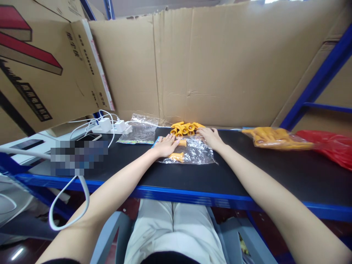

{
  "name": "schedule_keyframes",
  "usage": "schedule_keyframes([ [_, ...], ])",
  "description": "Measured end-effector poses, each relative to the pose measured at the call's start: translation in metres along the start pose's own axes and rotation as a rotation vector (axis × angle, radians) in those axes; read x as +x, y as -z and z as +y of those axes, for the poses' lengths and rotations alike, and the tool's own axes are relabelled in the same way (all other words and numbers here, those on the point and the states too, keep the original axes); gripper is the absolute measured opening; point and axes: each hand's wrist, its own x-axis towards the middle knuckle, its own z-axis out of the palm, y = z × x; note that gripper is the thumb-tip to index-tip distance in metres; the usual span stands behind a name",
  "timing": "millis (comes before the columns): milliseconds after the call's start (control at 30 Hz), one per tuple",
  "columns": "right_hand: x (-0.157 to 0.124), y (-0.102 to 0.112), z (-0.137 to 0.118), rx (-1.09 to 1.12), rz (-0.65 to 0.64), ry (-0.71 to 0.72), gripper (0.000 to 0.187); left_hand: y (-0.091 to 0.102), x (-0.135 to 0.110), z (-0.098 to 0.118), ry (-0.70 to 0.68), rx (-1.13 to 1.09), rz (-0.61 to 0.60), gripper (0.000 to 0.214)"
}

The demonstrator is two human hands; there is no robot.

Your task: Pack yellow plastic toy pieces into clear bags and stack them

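A clear plastic bag lies flat on the black shelf top, with yellow horn-shaped pieces inside it. My left hand rests on the bag's left part, palm down, fingers stretched out. Just behind the bag sits a small pile of loose yellow horn-shaped pieces. My right hand is at the right end of that pile, its fingertips by a yellow piece and the bag's far edge. Whether those fingers grip the piece or only touch it, I cannot make out.
Left of the hands lies another clear bag. Farther left stand white chargers on a power strip with cables. At right are a filled bag of yellow pieces and a red plastic bag. A cardboard wall closes the back.
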Motion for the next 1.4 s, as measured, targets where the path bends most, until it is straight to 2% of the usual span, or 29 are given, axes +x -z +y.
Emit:
schedule_keyframes([
  [200,-0.002,0.004,-0.003,-0.028,0.077,0.016,0.043,0.001,-0.002,0.002,0.012,-0.011,-0.003,0.074],
  [367,0.000,0.005,0.005,0.085,0.285,-0.117,0.045,0.001,-0.002,0.001,0.014,-0.017,-0.007,0.074],
  [500,0.004,0.025,0.007,0.215,0.500,-0.253,0.042,-0.001,0.000,-0.001,0.010,-0.011,0.004,0.074],
  [567,0.003,0.042,0.006,0.290,0.535,-0.260,0.042,-0.002,0.001,-0.002,0.009,-0.009,0.005,0.073],
  [633,-0.001,0.060,0.006,0.359,0.455,-0.237,0.041,-0.002,0.001,-0.003,0.010,-0.009,0.007,0.073],
  [667,-0.004,0.070,0.006,0.388,0.357,-0.225,0.040,-0.003,0.001,-0.003,0.012,-0.009,0.007,0.074],
  [767,-0.013,0.091,0.010,0.462,-0.044,-0.197,0.039,-0.003,0.002,-0.004,0.011,-0.005,0.006,0.076],
  [867,-0.020,0.099,0.015,0.502,-0.341,-0.164,0.042,-0.003,0.002,-0.004,0.008,-0.001,0.007,0.075],
  [967,-0.021,0.098,0.011,0.535,-0.507,-0.112,0.042,-0.003,0.002,-0.004,0.010,-0.002,0.010,0.075],
  [1067,-0.019,0.093,-0.002,0.552,-0.516,-0.038,0.039,-0.004,0.003,-0.004,0.011,0.002,0.008,0.075],
  [1233,-0.014,0.082,-0.027,0.553,-0.415,-0.011,0.035,-0.003,0.002,-0.004,-0.001,0.004,-0.001,0.075],
  [1400,-0.011,0.064,-0.039,0.393,-0.258,-0.006,0.019,-0.002,-0.001,-0.005,-0.033,0.014,-0.001,0.069],
])
